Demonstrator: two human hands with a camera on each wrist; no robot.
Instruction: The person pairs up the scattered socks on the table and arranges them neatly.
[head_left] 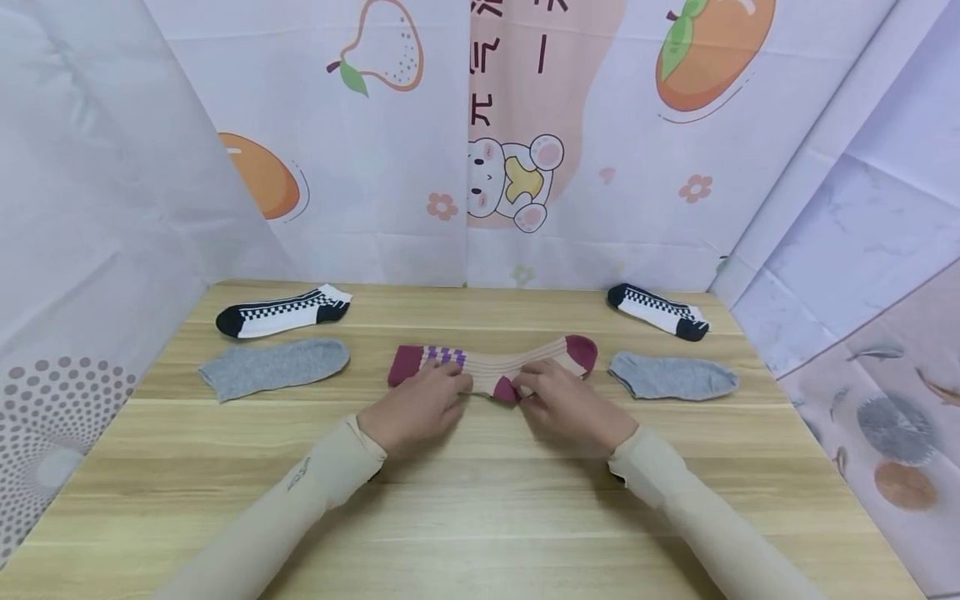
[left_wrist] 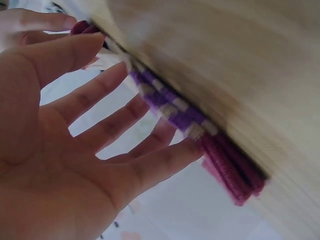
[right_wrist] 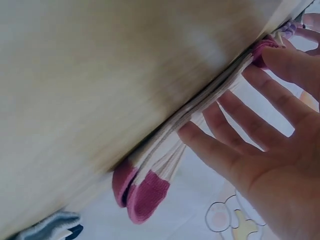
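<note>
A pair of long striped socks lies across the middle of the table, one layered on the other. They are cream with maroon cuff, heel and toe, and purple checks near the cuff. My left hand rests on the cuff half; in the left wrist view its spread, fairly straight fingers touch the purple checks. On the foot half, beside the heel, lies my right hand. Its fingers are extended against the fabric in the right wrist view, where two maroon toes show. Neither hand visibly curls round the socks.
Left of the hands lie a grey sock and, behind it, a black-and-white checked sock. On the right are another grey sock and another checked sock. A printed curtain hangs behind the wooden table.
</note>
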